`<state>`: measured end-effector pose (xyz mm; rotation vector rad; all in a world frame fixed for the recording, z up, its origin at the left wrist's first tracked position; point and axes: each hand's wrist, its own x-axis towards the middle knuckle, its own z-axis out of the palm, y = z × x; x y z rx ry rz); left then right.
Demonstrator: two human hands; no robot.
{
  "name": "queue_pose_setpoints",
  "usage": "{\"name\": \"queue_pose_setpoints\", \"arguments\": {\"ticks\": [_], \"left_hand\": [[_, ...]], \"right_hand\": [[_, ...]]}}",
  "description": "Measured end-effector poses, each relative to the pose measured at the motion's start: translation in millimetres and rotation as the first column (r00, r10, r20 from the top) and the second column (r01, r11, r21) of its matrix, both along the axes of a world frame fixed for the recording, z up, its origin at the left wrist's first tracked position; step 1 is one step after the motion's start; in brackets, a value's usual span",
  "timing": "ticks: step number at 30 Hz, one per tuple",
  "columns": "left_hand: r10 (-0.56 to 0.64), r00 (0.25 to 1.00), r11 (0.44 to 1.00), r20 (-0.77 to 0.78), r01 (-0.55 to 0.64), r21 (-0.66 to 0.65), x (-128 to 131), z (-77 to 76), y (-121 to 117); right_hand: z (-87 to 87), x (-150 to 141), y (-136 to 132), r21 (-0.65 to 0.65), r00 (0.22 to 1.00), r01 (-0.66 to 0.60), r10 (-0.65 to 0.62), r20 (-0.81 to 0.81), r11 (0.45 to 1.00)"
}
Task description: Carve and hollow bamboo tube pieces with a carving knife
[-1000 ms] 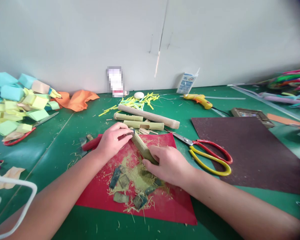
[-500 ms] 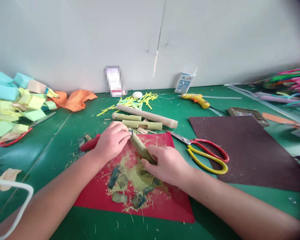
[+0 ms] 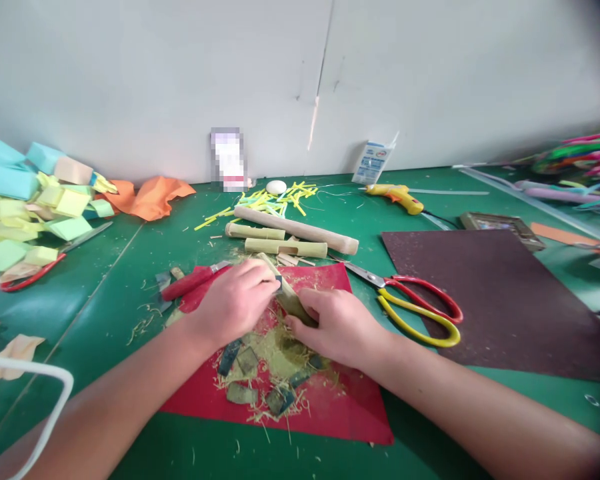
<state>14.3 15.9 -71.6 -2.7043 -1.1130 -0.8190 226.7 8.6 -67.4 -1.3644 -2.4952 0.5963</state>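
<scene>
My right hand (image 3: 343,327) is closed around the lower end of a pale bamboo tube (image 3: 293,303), which slants up and away from me. My left hand (image 3: 240,293) pinches a small dark piece of sandpaper (image 3: 279,283) against the tube's upper part; the fingers hide most of it. Beneath both hands lies a red sheet (image 3: 350,413) strewn with yellowish dust, fibres and several worn dark scraps (image 3: 241,393). A red-handled tool (image 3: 187,285) with a metal end rests by my left wrist. Beyond the hands lie two cut bamboo pieces (image 3: 286,248) and a longer round stick (image 3: 300,230).
Large scissors (image 3: 420,300) lie right of my right hand, partly over a dark brown board (image 3: 510,307). Farther back are a yellow glue gun (image 3: 395,198), yellow strips (image 3: 300,197) and a propped phone (image 3: 228,160). Folded paper pieces (image 3: 35,207) pile up at left.
My left hand has slid down the bamboo tube toward my right hand, with the sandpaper. The tube's far end now shows, as does the metal end of the red-handled tool.
</scene>
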Motion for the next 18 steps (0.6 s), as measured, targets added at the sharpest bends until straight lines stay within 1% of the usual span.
{"name": "queue_pose_setpoints", "arguments": {"ticks": [4,5,8,10,11,15,16,18], "left_hand": [[0.113,0.993,0.991,0.039,-0.116,0.061,-1.9,-1.2,2.1],[0.107,0.994,0.992,0.030,-0.109,0.057,-0.9,-1.1,1.0],[-0.011,0.999,1.000,-0.034,0.012,0.010,3.9,-0.1,-6.1],[-0.055,0.996,0.998,-0.065,0.056,0.006,4.0,0.0,-8.7],[-0.041,0.997,0.999,-0.072,0.043,0.021,2.3,-0.4,-8.2],[0.100,0.993,0.992,-0.066,-0.094,0.084,-7.2,-3.1,-1.1],[0.114,0.992,0.990,-0.056,-0.109,0.088,-7.7,-3.5,-0.5],[0.098,0.994,0.992,-0.044,-0.094,0.084,-5.4,-3.4,-2.2]], "right_hand": [[-0.1,1.1,0.0,0.026,1.000,-0.007,0.007,0.008,1.000],[0.0,1.6,-0.1,0.029,1.000,-0.014,0.014,0.008,0.999],[0.8,2.9,-0.2,0.029,0.999,-0.040,0.040,0.007,0.999],[1.5,3.3,-0.4,0.027,0.999,-0.054,0.054,0.007,0.998],[1.8,3.4,-0.6,0.029,0.998,-0.056,0.056,0.010,0.998],[2.2,3.5,-1.8,0.037,0.999,-0.046,0.045,0.019,0.998],[2.0,3.6,-2.0,0.038,0.999,-0.040,0.040,0.020,0.998],[1.7,3.7,-1.9,0.031,0.999,-0.035,0.034,0.020,0.999]]}}
